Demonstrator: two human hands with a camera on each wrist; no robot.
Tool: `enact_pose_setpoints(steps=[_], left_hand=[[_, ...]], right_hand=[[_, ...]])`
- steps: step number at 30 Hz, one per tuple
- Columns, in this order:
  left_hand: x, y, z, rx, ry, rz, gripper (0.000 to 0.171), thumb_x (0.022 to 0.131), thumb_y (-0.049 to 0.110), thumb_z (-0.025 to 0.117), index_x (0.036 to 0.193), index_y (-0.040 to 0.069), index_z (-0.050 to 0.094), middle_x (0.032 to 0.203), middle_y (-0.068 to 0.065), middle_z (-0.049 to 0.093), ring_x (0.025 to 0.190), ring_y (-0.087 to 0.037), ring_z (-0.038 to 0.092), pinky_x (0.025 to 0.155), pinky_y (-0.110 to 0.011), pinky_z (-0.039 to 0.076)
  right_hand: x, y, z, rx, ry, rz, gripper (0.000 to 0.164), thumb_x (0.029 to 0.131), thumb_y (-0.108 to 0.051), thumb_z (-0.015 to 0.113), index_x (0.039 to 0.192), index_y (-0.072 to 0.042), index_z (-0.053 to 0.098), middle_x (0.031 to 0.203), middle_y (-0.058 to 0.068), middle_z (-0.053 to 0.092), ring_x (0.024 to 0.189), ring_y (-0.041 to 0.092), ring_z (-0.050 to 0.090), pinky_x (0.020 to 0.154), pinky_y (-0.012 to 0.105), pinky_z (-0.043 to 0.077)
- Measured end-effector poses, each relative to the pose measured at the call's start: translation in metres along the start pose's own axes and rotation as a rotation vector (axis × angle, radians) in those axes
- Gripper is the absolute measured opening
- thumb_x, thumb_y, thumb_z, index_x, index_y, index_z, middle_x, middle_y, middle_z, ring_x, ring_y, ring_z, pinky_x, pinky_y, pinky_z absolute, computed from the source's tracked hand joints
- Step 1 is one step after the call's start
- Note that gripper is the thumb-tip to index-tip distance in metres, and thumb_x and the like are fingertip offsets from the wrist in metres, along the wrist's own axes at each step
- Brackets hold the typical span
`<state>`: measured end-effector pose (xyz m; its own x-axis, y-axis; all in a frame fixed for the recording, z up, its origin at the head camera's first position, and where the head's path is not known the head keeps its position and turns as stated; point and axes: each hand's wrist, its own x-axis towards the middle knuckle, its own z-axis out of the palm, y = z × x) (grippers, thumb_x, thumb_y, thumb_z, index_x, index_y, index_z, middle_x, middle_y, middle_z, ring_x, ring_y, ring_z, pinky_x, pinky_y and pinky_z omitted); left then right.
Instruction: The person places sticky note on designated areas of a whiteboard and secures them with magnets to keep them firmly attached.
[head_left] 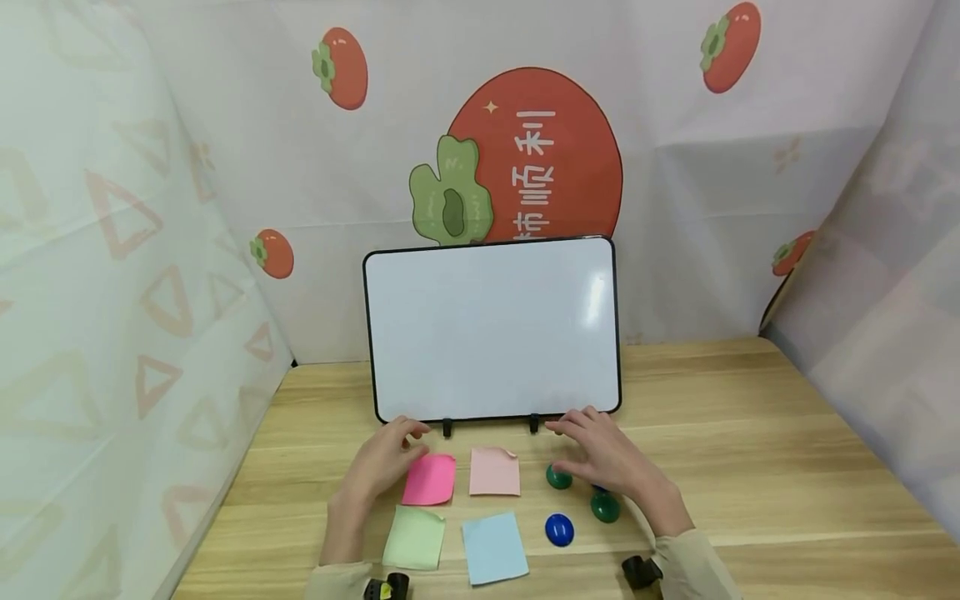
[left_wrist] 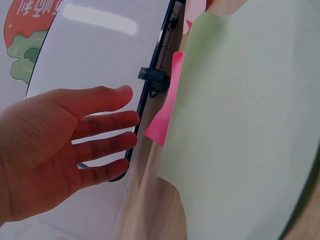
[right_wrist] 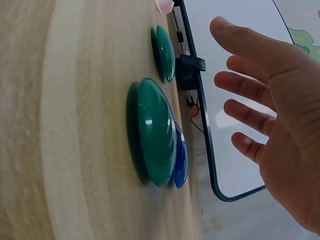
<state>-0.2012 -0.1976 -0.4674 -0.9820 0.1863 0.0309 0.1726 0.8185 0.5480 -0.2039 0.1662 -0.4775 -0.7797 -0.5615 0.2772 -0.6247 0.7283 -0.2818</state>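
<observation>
A white whiteboard (head_left: 491, 329) with a black rim stands upright on two black clip feet (head_left: 447, 427). My left hand (head_left: 381, 461) hovers near its lower left corner, fingers loosely spread and holding nothing. Just beside that hand lies a hot pink sticky note (head_left: 430, 480). My right hand (head_left: 606, 454) is held over the glossy domed magnets, fingers relaxed and apart. Under its thumb sits a green magnet (head_left: 558, 477); another green magnet (head_left: 604, 507) rests closer to the wrist. Partly hidden behind that one is a blue magnet (right_wrist: 181, 157).
A pale pink sticky note (head_left: 494, 472) with a curled corner, a light green sticky note (head_left: 415, 538) and a light blue sticky note (head_left: 496, 548) lie on the wooden table (head_left: 750, 467). Another blue magnet (head_left: 559, 530) is right of them. Printed cloth (head_left: 675, 192) hangs behind.
</observation>
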Motion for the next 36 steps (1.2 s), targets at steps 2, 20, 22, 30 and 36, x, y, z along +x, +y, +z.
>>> enact_pose_setpoints(steps=[2, 20, 22, 30, 36], left_hand=[[0.000, -0.002, -0.001, -0.002, -0.003, -0.011, 0.024, 0.091, 0.016, 0.071, 0.115, 0.012, 0.070, 0.107, -0.001, 0.067, 0.092, -0.016, 0.060, 0.080, -0.036, 0.051], [0.002, -0.022, 0.000, -0.076, -0.069, -0.037, 0.017, 0.091, 0.011, 0.070, 0.108, 0.012, 0.072, 0.093, 0.003, 0.065, 0.082, -0.011, 0.054, 0.073, -0.030, 0.047], [0.002, -0.022, 0.001, -0.085, -0.074, -0.042, 0.016, 0.091, 0.011, 0.070, 0.107, 0.012, 0.072, 0.092, 0.003, 0.065, 0.082, -0.011, 0.054, 0.073, -0.030, 0.046], [0.001, -0.024, 0.001, -0.100, -0.097, -0.069, 0.016, 0.091, 0.015, 0.071, 0.107, 0.012, 0.072, 0.091, 0.004, 0.065, 0.083, -0.012, 0.055, 0.076, -0.031, 0.047], [0.001, -0.025, 0.001, -0.107, -0.114, -0.068, 0.016, 0.090, 0.014, 0.072, 0.106, 0.011, 0.072, 0.090, 0.003, 0.065, 0.082, -0.012, 0.055, 0.074, -0.031, 0.047]], right_hand=[[0.000, 0.000, 0.000, 0.012, -0.020, 0.004, 0.055, 0.085, -0.038, 0.077, 0.132, -0.012, 0.063, 0.119, 0.002, 0.066, 0.104, 0.020, 0.053, 0.089, 0.044, 0.044], [-0.005, 0.006, 0.002, 0.081, -0.046, -0.009, 0.051, 0.082, -0.040, 0.079, 0.125, -0.013, 0.068, 0.113, -0.004, 0.064, 0.101, 0.013, 0.049, 0.088, 0.040, 0.043], [-0.005, 0.007, 0.003, 0.089, -0.059, -0.002, 0.050, 0.082, -0.039, 0.080, 0.123, -0.013, 0.069, 0.112, -0.005, 0.064, 0.099, 0.012, 0.048, 0.086, 0.038, 0.042], [-0.006, 0.008, 0.005, 0.101, -0.116, 0.017, 0.050, 0.081, -0.041, 0.080, 0.123, -0.014, 0.069, 0.112, -0.007, 0.063, 0.098, 0.010, 0.046, 0.083, 0.034, 0.040], [-0.005, 0.010, 0.007, 0.112, -0.129, 0.027, 0.052, 0.080, -0.042, 0.081, 0.123, -0.015, 0.069, 0.112, -0.007, 0.064, 0.098, 0.010, 0.045, 0.083, 0.034, 0.040]])
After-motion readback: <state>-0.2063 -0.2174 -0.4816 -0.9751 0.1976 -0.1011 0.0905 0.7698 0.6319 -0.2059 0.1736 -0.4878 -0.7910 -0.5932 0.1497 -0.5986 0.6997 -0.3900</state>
